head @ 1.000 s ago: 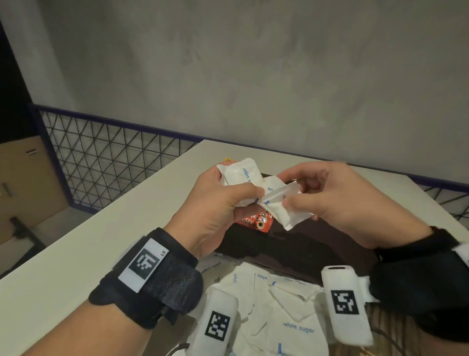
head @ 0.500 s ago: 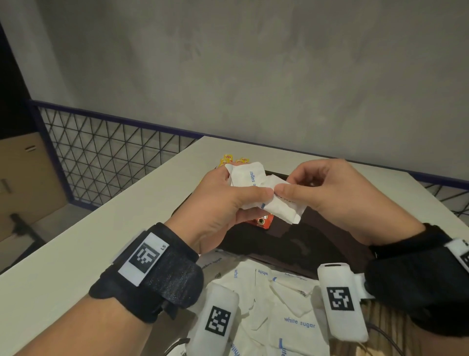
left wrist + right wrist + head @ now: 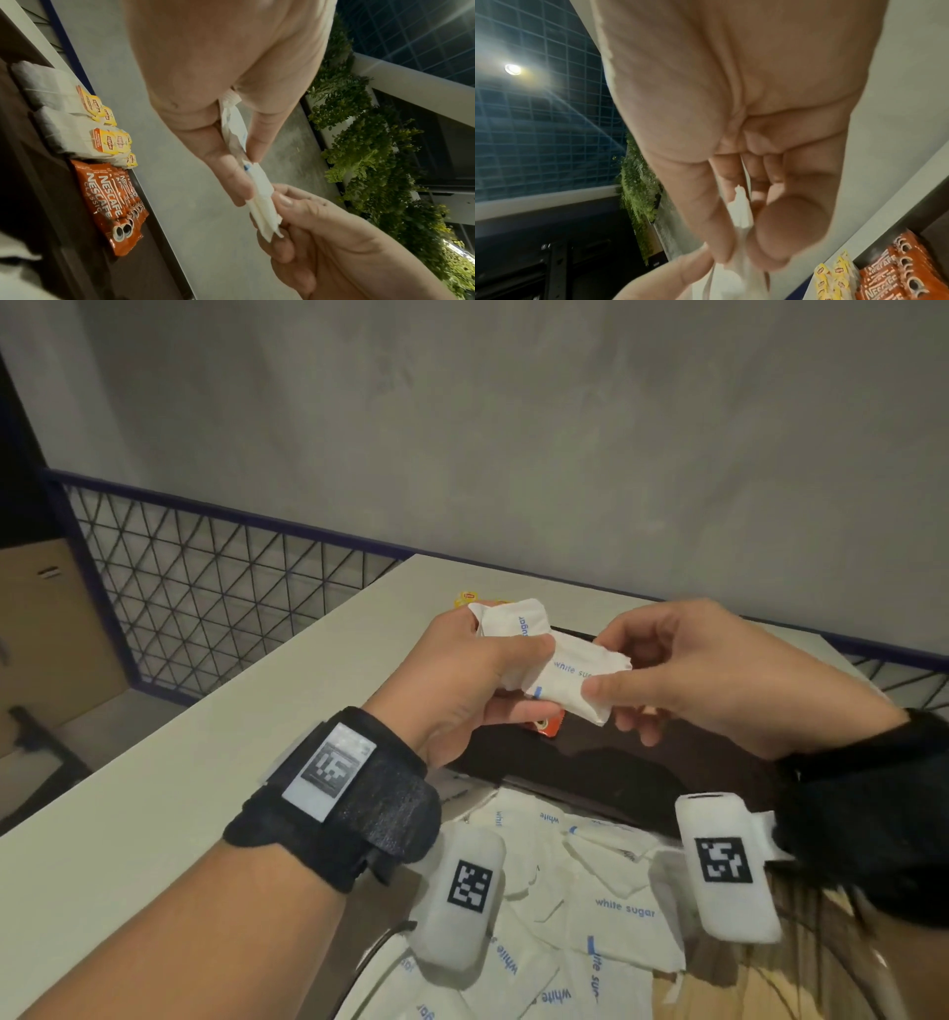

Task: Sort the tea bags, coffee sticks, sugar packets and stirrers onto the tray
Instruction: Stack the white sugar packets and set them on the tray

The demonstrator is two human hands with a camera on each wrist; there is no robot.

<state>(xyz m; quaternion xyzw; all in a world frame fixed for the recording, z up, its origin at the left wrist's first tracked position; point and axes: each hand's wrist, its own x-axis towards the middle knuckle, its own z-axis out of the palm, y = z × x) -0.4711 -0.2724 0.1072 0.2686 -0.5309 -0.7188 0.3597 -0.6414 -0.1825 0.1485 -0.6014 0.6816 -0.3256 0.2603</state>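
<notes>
Head view: left hand (image 3: 462, 680) and right hand (image 3: 708, 680) are both pinching stacked sugar packets (image 3: 560, 670), long axis spanning hand to hand, above the tray's (image 3: 642, 778) near edge.

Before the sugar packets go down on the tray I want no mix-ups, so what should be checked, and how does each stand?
1. Left hand grips the held sugar packets: ok.
2. Right hand pinches the same bundle: ok.
3. Bundle squared up: not ok, edges are splayed.
4. Tea bags and coffee sticks already on the tray: ok.
5. Free spot for sugar: cannot tell.
6. Loose sugar packets remain below: not ok.
</notes>
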